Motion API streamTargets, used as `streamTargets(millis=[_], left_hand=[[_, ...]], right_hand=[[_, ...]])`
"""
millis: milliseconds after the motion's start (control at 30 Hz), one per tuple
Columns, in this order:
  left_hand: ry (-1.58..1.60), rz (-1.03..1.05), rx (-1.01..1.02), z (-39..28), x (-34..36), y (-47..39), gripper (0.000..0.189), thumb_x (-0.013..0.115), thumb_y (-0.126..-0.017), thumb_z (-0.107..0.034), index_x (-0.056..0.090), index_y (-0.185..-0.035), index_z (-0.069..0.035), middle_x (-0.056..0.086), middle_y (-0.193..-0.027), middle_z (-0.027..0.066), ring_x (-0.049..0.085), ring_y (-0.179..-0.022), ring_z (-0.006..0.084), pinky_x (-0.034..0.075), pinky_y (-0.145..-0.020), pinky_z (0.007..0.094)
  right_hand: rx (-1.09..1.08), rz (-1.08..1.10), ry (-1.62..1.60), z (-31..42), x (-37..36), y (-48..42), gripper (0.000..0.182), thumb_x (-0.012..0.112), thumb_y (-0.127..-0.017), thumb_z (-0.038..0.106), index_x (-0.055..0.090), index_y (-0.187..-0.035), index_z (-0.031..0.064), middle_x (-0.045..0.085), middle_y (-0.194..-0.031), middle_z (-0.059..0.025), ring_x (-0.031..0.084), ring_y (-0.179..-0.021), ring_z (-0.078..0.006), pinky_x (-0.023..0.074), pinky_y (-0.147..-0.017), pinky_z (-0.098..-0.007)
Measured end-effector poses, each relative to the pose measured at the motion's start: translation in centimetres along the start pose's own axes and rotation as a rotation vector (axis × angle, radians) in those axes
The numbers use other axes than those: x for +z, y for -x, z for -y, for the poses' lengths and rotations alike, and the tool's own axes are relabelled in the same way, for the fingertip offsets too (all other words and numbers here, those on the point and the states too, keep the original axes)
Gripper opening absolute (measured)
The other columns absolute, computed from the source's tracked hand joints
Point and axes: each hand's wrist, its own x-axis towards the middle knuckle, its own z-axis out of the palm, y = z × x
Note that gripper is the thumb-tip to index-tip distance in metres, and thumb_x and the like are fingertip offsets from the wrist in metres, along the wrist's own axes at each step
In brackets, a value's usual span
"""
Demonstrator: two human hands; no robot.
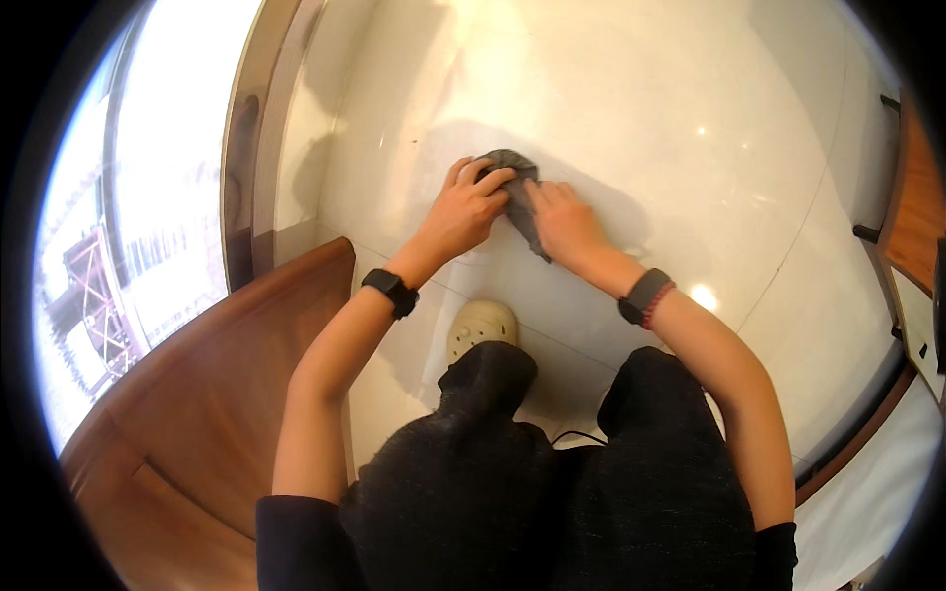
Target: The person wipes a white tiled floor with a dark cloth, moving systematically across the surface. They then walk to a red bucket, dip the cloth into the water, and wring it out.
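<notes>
A dark grey cloth (522, 210) hangs or lies bunched between my hands, above or on the glossy cream tiled floor (665, 74); I cannot tell whether it touches the tiles. My left hand (471, 207) grips its upper end with bent fingers. At the cloth's right edge is my right hand (565, 220), slightly blurred, its fingertips pinching the fabric. Part of the cloth is hidden behind the left fingers, and a narrow end points down between the two hands.
A brown wooden furniture piece (222, 384) rises close on my left, beside a bright window (170, 111). My beige clog (482, 325) stands below my hands. At the right edge are an orange-brown wooden surface (916, 199) and a white sheet-like surface (865, 502).
</notes>
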Motion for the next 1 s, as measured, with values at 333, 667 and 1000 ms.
streamTargets(millis=[333, 667, 1000], left_hand=[[0.060, -0.054, 0.392, 3.2, 0.2, -7.8, 0.020, 0.062, -0.063, 0.000, 0.065, -0.082, -0.004, 0.055, -0.111, 0.0016, 0.048, -0.108, 0.0235, 0.036, -0.095, 0.0361], [0.234, -0.210, 0.303, 4.6, 2.5, -7.8, 0.012, 0.061, -0.069, -0.004, 0.066, -0.080, -0.007, 0.057, -0.111, 0.0001, 0.050, -0.106, 0.0196, 0.036, -0.096, 0.0346], [0.436, -0.244, 0.229, 13.4, 0.9, -9.5, 0.011, 0.060, -0.062, 0.004, 0.061, -0.072, -0.001, 0.060, -0.104, 0.0032, 0.054, -0.096, 0.0253, 0.043, -0.086, 0.0355]], right_hand=[[0.371, -0.194, -0.153, -0.5, -2.2, -0.7, 0.031, 0.050, -0.086, 0.013, 0.051, -0.113, -0.0031, 0.055, -0.094, -0.0202, 0.054, -0.088, -0.0365, 0.0447, -0.076, -0.0397], [0.416, 0.177, 0.037, -0.8, -5.9, -3.5, 0.042, 0.049, -0.088, 0.014, 0.042, -0.129, 0.0035, 0.054, -0.088, -0.0178, 0.056, -0.078, -0.0340, 0.0457, -0.070, -0.0395], [0.331, 0.076, 0.074, -1.0, -1.7, -11.6, 0.044, 0.051, -0.087, 0.017, 0.043, -0.128, 0.0021, 0.056, -0.089, -0.0199, 0.056, -0.079, -0.0351, 0.0459, -0.071, -0.0404]])
